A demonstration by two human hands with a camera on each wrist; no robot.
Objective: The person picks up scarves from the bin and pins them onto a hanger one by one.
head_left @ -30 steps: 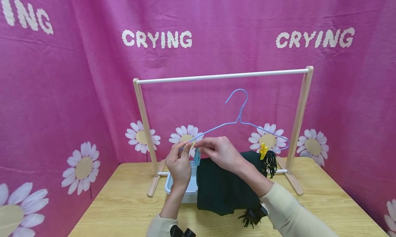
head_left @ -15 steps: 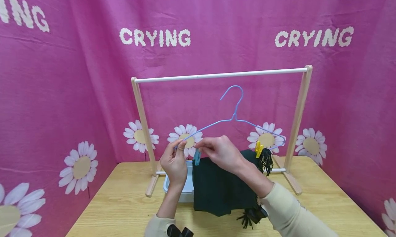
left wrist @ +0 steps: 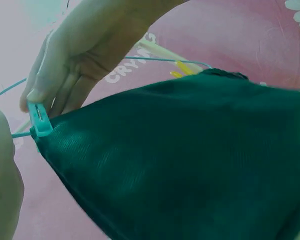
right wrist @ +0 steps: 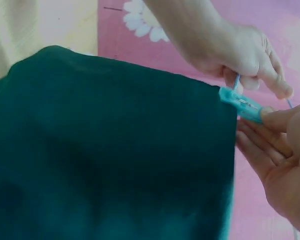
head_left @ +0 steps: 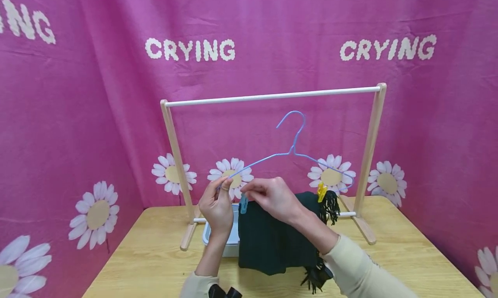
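Note:
My left hand point(head_left: 216, 207) grips the left end of a blue wire hanger point(head_left: 268, 158), whose hook points up. Between thumb and fingers my right hand point(head_left: 274, 198) pinches a teal clothespin point(right wrist: 242, 104). That clothespin sits at the upper left corner of a dark green fringed scarf point(head_left: 276, 242), over the hanger's lower wire. At the scarf's other upper corner, a yellow clothespin point(head_left: 321, 192) clips it by the black fringe. The cloth hangs folded below the hanger. In the left wrist view the teal clothespin point(left wrist: 40, 120) bites the cloth's corner.
Behind the hands stands a wooden rack with a white top bar point(head_left: 272, 96) and two side posts. A pale plastic bin point(head_left: 231, 249) sits on the wooden table point(head_left: 155, 255), partly hidden by the scarf. A pink curtain point(head_left: 249, 13) with daisies encloses the table.
The hanger, scarf and both hands have shifted slightly left in the head view, which has itself turned a little. Both hands keep their hold.

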